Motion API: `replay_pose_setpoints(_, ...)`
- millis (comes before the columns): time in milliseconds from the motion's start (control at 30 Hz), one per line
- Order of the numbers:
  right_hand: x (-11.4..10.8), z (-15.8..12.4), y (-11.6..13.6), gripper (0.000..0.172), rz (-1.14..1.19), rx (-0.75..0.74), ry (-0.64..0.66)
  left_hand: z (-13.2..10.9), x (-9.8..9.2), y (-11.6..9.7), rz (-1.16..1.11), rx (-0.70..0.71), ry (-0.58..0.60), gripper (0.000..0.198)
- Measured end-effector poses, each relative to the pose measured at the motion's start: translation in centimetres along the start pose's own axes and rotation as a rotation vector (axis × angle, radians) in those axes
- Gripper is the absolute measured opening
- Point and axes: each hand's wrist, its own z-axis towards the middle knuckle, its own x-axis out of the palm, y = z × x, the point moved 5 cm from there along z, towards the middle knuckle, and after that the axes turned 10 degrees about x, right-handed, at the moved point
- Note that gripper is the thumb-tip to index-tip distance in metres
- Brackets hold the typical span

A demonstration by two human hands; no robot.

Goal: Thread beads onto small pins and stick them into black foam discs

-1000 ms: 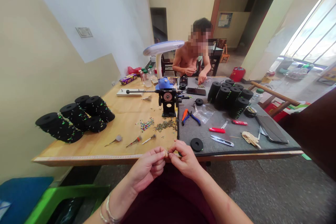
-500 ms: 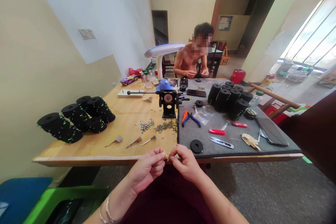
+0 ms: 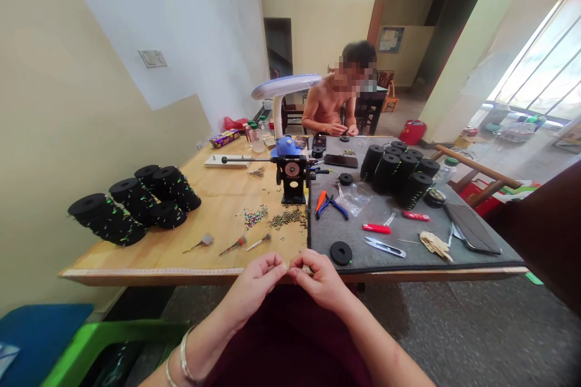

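Note:
At the front edge of the wooden table point(image 3: 158, 254), my left hand point(image 3: 261, 278) and my right hand point(image 3: 315, 278) meet with thumb and fingertips pinched. Whatever lies between the fingertips is too small to make out. Just right of my right hand a black foam spool point(image 3: 341, 253) lies flat on the grey mat point(image 3: 354, 239). Beyond my hands are small dark metal pieces point(image 3: 287, 217) and a pile of coloured beads point(image 3: 255, 216). Three thin bristle-ended bundles, one with a white stick point(image 3: 258, 242), lie left of them.
A black winding device point(image 3: 293, 178) stands mid-table before a blue-white lamp point(image 3: 285, 115). Foam spools point(image 3: 129, 199) stack at left, more point(image 3: 399, 169) at right. Pliers point(image 3: 331, 205), thread snips point(image 3: 385, 247) and a red-handled tool point(image 3: 376, 228) lie on the mat. Another person point(image 3: 333, 103) sits opposite.
My left fingers have shifted from a curled grip to a straighter pinch, and the fingertips of both hands are closer together. The person opposite has leaned slightly right, hands lower.

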Motion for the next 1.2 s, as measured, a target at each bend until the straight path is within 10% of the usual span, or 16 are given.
replay_pose_setpoints(1000,0.9,-0.9,-1.7,0.017,-0.115,-0.010,-0.017,-0.2,-0.7,2.3,-0.164,-0.123,0.068,0.034)
replay_pose_setpoints(1200,-3.6,-2.0,-2.0,0.017,-0.296,0.053,-0.261,-0.9,-1.4,2.8,-0.035,-0.117,0.092,0.032)
